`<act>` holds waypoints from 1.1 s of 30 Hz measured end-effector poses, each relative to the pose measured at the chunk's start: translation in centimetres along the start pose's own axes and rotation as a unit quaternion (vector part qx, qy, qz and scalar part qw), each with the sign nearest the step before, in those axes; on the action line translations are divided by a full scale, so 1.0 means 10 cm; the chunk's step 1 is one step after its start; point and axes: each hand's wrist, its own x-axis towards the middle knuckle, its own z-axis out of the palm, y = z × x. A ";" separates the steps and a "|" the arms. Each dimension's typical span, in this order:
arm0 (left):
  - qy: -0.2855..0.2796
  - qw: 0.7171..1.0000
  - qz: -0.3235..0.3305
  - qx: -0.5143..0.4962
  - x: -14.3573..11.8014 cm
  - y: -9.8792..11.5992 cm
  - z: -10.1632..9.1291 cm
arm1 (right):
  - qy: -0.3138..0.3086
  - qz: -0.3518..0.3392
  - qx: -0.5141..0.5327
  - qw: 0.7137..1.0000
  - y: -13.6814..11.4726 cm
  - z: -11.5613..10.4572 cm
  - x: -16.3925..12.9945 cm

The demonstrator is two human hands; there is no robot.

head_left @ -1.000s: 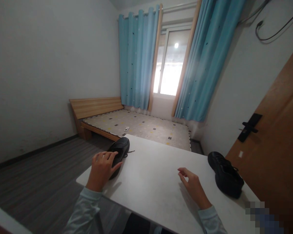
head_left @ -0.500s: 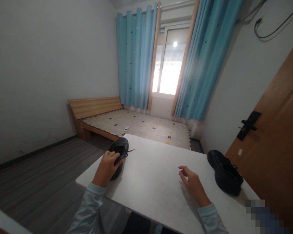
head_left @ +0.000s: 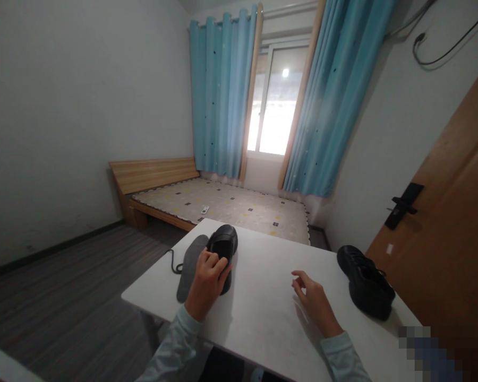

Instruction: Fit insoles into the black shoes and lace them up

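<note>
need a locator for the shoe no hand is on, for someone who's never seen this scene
Find the white table in front of the bed. Near its right edge, on the door side, sits the black shoe. Unlike the other black shoe, gripped by the left hand, this one is untouched.

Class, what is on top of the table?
A grey insole-shaped piece, dark cord and, at right, a black shoe. Another shoe, in the left hand, hides what is beneath.
</note>
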 end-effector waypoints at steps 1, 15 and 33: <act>-0.001 1.000 0.004 -0.013 0.01 0.08 0.00 | 0.001 0.000 0.000 1.000 0.00 0.00 0.00; 0.019 0.994 0.052 -0.098 -0.03 1.05 0.19 | 0.009 0.005 -0.011 1.000 0.02 -0.03 0.00; -0.042 0.990 0.077 -0.107 -0.32 1.34 0.66 | 0.022 0.004 -0.007 1.000 0.01 -0.05 0.02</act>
